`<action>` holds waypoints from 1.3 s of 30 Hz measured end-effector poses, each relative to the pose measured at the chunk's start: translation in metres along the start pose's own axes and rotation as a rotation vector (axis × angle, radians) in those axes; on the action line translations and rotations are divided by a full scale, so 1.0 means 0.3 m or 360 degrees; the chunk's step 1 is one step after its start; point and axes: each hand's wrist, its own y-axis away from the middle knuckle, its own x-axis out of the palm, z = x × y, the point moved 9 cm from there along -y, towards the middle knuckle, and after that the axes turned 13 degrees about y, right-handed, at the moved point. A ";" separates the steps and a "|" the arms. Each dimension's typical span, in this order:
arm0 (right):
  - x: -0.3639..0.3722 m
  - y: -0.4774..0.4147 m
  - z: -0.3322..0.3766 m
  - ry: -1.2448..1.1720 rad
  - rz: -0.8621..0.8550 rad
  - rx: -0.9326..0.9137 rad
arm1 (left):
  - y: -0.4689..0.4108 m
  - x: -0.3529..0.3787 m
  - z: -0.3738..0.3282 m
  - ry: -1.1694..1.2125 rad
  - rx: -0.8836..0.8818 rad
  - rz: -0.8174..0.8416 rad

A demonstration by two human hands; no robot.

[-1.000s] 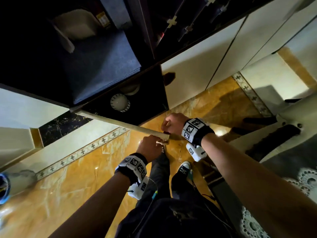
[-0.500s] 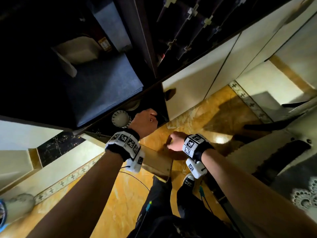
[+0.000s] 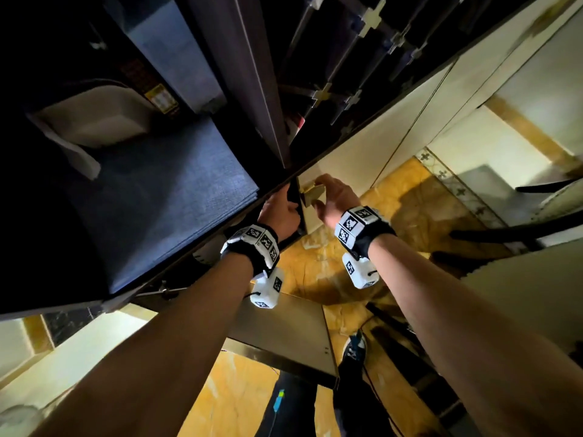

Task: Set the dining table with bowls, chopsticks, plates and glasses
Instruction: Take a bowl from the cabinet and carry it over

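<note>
No bowl, plate, glass or chopsticks show plainly. My left hand (image 3: 279,212) reaches into the dark cabinet opening (image 3: 293,197) under the counter edge; its fingertips are hidden in the shadow, so any hold is unreadable. A pale rounded shape (image 3: 203,255) peeks out below the counter left of my wrist, too dim to identify. My right hand (image 3: 334,197) is closed around the gold handle (image 3: 312,193) of the neighbouring cream cabinet door (image 3: 356,159).
One beige cabinet door (image 3: 284,326) stands swung open under my left forearm. The dark counter above carries a grey mat (image 3: 157,200) and a white container (image 3: 94,121). Orange marble floor (image 3: 318,260), my legs and shoe (image 3: 355,351) lie below; dark chair parts (image 3: 492,234) at right.
My left hand has gone deeper into the cabinet opening. My right hand has risen from the open door's edge to the gold handle of the adjacent door. The view has tilted upward.
</note>
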 end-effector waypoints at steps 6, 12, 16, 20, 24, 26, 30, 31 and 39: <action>0.176 -0.068 0.067 -0.0131 0.0153 0.0105 | -0.064 -0.095 0.193 -0.0042 0.0021 -0.0152; 0.293 -0.198 0.004 -0.0113 0.0141 0.0421 | -0.151 0.032 0.353 0.0172 0.0206 0.0083; 0.341 -0.266 -0.004 -0.0184 -0.0095 0.0477 | -0.244 0.109 0.504 0.0197 0.0188 0.0102; 0.445 -0.334 0.028 -0.0214 0.0029 0.0427 | -0.324 0.180 0.653 0.0163 0.0096 0.0190; 0.559 -0.417 0.070 -0.0088 0.0125 0.0395 | -0.370 0.205 0.814 0.0176 -0.0012 0.0183; 0.615 -0.460 0.076 -0.0006 0.0137 0.0371 | -0.375 0.253 0.878 0.0107 -0.0006 0.0173; 0.674 -0.561 0.084 0.0099 0.0078 0.0318 | -0.372 0.301 1.012 0.0108 -0.0016 0.0107; 0.695 -0.591 0.080 0.0117 0.0075 0.0321 | -0.378 0.301 1.065 0.0116 -0.0038 0.0095; 0.742 -0.741 0.045 0.0332 -0.0180 0.0490 | -0.352 0.210 1.453 0.0005 -0.0399 -0.0051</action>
